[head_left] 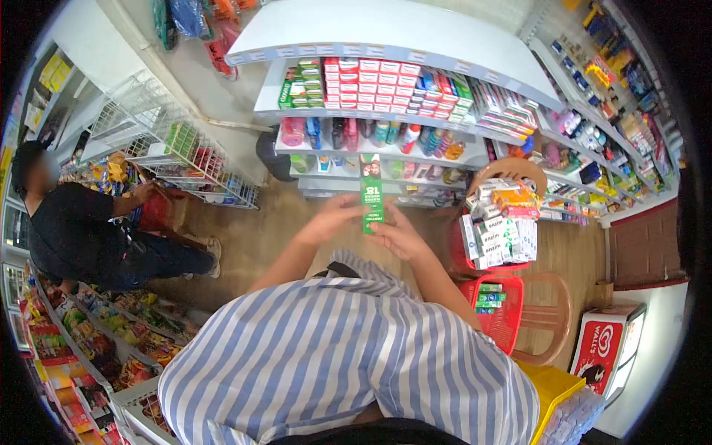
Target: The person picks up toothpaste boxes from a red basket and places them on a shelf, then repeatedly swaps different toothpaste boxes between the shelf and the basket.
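A long, narrow green toothpaste box (372, 189) stands between my two hands, its "18" and "menthol fresh" print upside down to me. My left hand (331, 218) closes on the box's left edge with the fingertips. On the lower right side, my right hand (400, 236) grips the same box, thumb across its front. Beyond the hands is a white shelf unit (475, 133) with stacked red-and-white boxes (374, 83) and green boxes (304, 85) on its upper level. Bottles and packs line the levels below.
At right, a red basket (512, 311) holds several green boxes; another pile of white "enzim" boxes (497, 236) is beside a brown chair (560, 311). At left, a person in black (81, 230) stands near wire racks (159, 141). Snack shelves (111, 334) run along the lower left.
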Tool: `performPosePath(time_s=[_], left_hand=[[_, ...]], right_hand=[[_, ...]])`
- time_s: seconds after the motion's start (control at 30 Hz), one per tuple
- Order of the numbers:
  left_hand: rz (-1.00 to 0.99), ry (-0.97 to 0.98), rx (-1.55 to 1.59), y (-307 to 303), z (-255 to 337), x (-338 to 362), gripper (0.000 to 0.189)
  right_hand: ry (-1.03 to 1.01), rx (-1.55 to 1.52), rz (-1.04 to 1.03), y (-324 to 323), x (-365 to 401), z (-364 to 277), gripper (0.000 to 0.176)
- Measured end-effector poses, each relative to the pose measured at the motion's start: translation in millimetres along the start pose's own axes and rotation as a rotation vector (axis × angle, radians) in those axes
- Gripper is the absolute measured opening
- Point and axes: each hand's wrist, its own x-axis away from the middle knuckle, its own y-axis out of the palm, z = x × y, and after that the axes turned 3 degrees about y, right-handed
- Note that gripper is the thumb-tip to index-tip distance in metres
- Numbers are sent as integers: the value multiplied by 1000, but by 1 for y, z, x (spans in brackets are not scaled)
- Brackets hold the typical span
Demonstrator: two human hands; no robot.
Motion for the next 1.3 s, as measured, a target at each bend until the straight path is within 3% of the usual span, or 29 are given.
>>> performPosePath(time_s=[0.13,0.2,0.27,0.33,0.4,0.43,0.5,0.53,0.6,0.67,0.8,0.93,1.07,1.13,1.2,1.3], left_hand=[[149,-5,-22,-44,11,2,43],[190,1,-5,-59,19,6,42],[266,-32,97,-76,32,9,53],[228,-18,124,-85,49,16,53],[69,-68,374,-90,68,21,49],[25,-104,478,-98,71,23,43],[-53,-163,592,-108,75,19,43],[-131,-216,702,-107,78,18,45],[-115,-222,708,-99,77,14,52],[-184,-305,711,-92,76,9,58],[-100,-225,574,-90,62,-3,53],[-5,-273,373,-82,67,-12,53],[-65,-274,183,-74,59,-24,45],[-43,-263,160,-66,58,-32,44],[-38,-249,-31,-60,55,-38,46],[29,-183,-68,-45,57,-44,45]], right_hand=[[-15,5,-13,23,-42,-1,57],[-18,156,-20,35,-57,-6,59],[-14,296,16,50,-62,-19,60],[-12,432,52,54,-73,-24,62],[-190,542,-46,46,-82,-23,59],[-185,540,-41,45,-86,-25,59],[-475,692,-71,43,-92,-29,59],[-468,693,-69,41,-94,-32,59],[-671,892,-7,37,-97,-41,55],[-743,1071,32,32,-96,-58,53],[-982,1500,179,19,-99,-82,53],[-1133,1637,272,3,-112,-101,45],[-1207,1655,278,-9,-124,-115,40],[-1290,1569,264,-13,-132,-122,43],[-1297,1496,257,-14,-138,-123,46],[-1266,1357,231,-16,-146,-117,54]])
